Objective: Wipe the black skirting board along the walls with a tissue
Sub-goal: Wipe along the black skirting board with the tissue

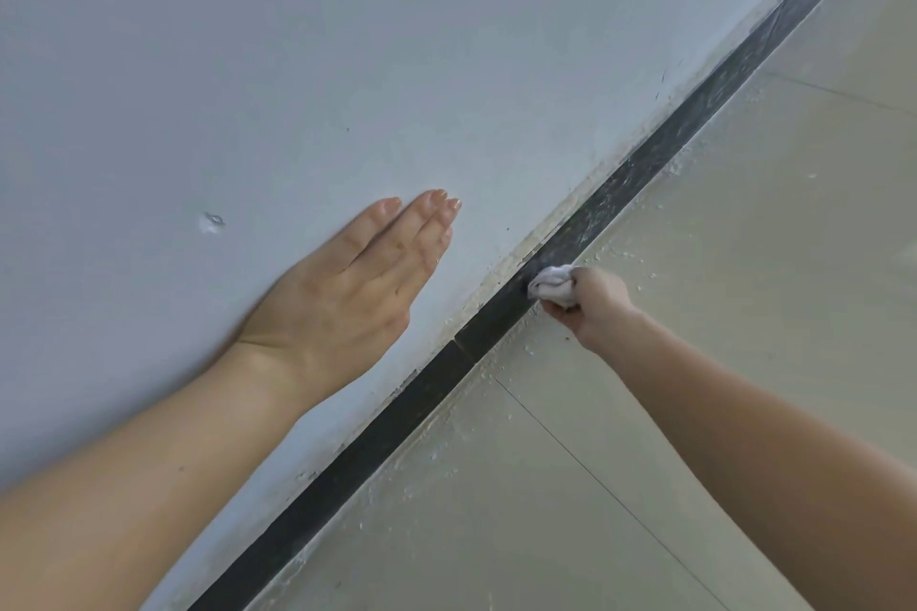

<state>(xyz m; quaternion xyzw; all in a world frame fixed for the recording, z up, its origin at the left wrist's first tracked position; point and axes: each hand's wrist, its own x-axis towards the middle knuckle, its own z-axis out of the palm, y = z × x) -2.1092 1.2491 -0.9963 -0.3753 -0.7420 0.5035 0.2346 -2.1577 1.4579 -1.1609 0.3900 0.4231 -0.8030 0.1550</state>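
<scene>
Head view looks down along my two bare arms. My right hand (593,303) is closed around a crumpled white tissue (552,285), pressing it against the black skirting board (397,412) where it meets the floor (694,362). Beyond my right hand the board is streaked with pale dust; on the near side of it the board looks darker and cleaner. White specks lie on the floor tiles just beside that hand. My left hand (357,288) rests flat on the pale wall (297,65), fingers straight and together, holding nothing, above the board and apart from the tissue. A small chip (212,221) marks the wall to the left of that hand.
</scene>
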